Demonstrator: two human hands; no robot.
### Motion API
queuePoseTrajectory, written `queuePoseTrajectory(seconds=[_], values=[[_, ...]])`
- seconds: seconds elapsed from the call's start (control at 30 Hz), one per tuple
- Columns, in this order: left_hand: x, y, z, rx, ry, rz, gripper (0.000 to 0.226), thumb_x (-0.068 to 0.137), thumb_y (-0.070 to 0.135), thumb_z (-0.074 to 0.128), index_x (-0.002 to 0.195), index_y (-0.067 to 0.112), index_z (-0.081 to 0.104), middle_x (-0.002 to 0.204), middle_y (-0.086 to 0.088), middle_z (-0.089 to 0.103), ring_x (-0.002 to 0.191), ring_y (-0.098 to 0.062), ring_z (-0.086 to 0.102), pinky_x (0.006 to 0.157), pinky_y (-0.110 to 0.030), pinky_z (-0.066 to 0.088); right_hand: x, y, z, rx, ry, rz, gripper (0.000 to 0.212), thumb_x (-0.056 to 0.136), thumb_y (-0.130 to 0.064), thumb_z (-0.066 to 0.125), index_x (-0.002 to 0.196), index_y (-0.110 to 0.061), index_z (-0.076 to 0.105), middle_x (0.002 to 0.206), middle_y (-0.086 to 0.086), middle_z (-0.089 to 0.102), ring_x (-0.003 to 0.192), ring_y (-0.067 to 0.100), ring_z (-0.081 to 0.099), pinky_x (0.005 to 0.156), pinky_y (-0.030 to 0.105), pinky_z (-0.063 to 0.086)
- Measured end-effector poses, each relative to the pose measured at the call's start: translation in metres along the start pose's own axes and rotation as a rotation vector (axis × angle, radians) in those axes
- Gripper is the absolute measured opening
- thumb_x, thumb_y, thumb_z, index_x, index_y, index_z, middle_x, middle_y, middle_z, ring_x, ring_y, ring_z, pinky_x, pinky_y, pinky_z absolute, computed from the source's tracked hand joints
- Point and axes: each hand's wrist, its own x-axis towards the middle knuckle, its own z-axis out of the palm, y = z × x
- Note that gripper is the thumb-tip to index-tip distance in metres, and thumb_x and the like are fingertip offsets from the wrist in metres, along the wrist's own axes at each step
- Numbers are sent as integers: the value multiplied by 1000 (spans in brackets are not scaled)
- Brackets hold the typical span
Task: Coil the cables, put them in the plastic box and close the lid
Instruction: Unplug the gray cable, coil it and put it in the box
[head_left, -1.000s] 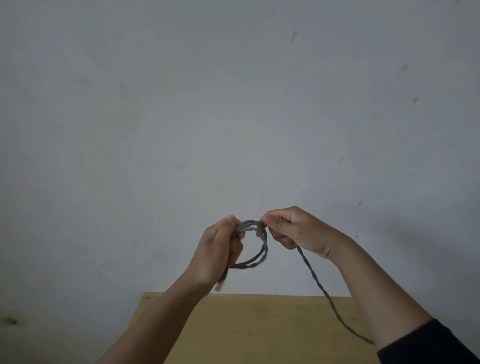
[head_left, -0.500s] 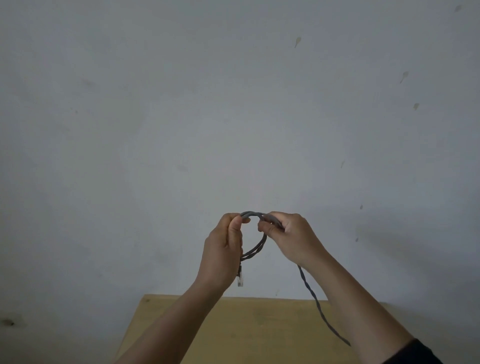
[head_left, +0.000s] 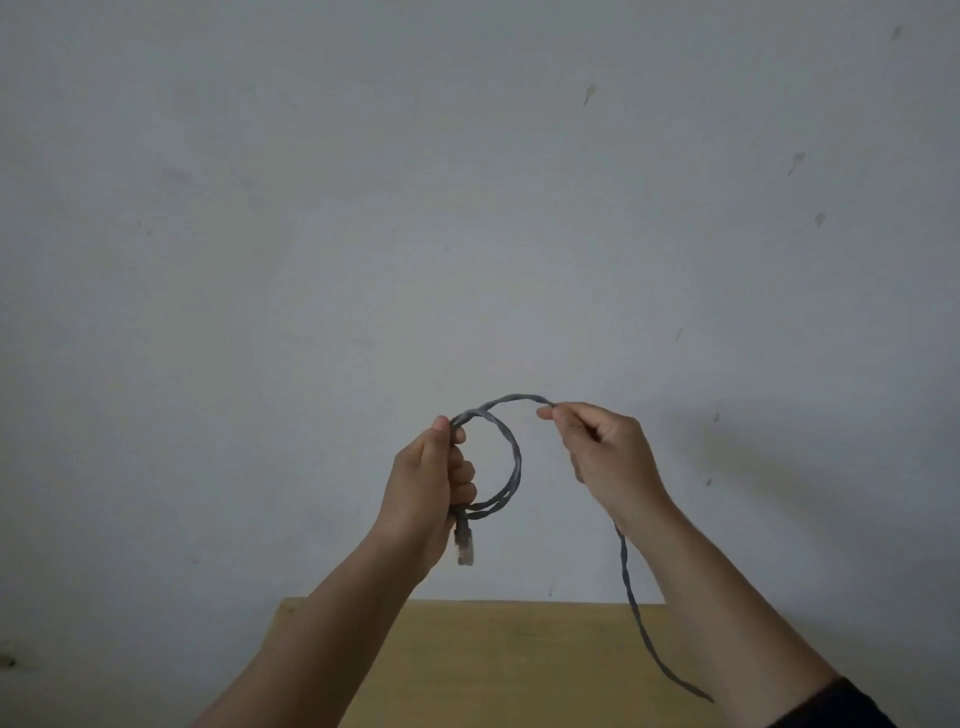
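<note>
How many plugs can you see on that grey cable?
1. The plug hangs below the left hand. The cable runs through the right hand and out of view, hiding any other plug.

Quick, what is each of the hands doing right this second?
Left hand: closed, holding the loop of the grey twisted cable, clear plug dangling below.
Right hand: closed, pinching the same cable farther along.
</note>
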Motion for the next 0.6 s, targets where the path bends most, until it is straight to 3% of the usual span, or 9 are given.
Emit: queuePoseTrajectory(seconds=[0.1,0.2,0.27,0.37,0.43,0.5,0.6], values=[[5,10,5,-288,8,-40,35,101,29,30,75,14,46,49,8,22,43,-8,22,40,-17,27,-9,3,19,-299,-30,-102,24,95,-24,49,97,-16,72,52,-14,53,46,-1,49,48,13,34],[15,23,7,-449,86,-21,36,102,25,29,71,14,42,51,5,26,44,-9,28,44,-18,33,-34,11,41,-558,-284,-133,31,99,-29,38,100,-11,63,67,2,60,61,20,56,51,22,35],[21,26,4,-460,145,-13,34,102,19,27,70,14,38,55,4,33,46,-9,30,50,-21,33,-50,6,48,-665,-438,-103,31,99,-30,34,111,-12,56,89,12,65,74,27,59,60,31,43],[23,16,-4,-141,213,59,28,99,14,29,76,10,46,59,3,43,53,-11,37,56,-24,34,-60,-19,49,-719,-635,-79,29,97,-28,39,109,-7,56,99,15,62,82,28,60,71,37,48],[18,0,-11,212,214,159,30,99,15,28,84,4,51,61,4,47,54,-7,44,56,-18,39,-57,-39,43,-734,-741,-95,26,95,-26,45,96,-4,59,93,13,62,75,24,57,66,35,46],[9,-19,-18,423,123,244,30,101,17,28,87,1,49,66,5,56,55,1,49,59,-14,43,-50,-59,33,-746,-805,-123,27,93,-29,50,86,-4,60,79,5,59,63,18,50,55,29,38],[-12,-40,-27,576,-78,271,34,99,33,30,81,11,47,67,11,58,56,-6,50,59,-31,43,-34,-79,16,-702,-796,-129,23,86,-34,61,77,-13,63,64,-9,55,57,9,49,51,23,36]])
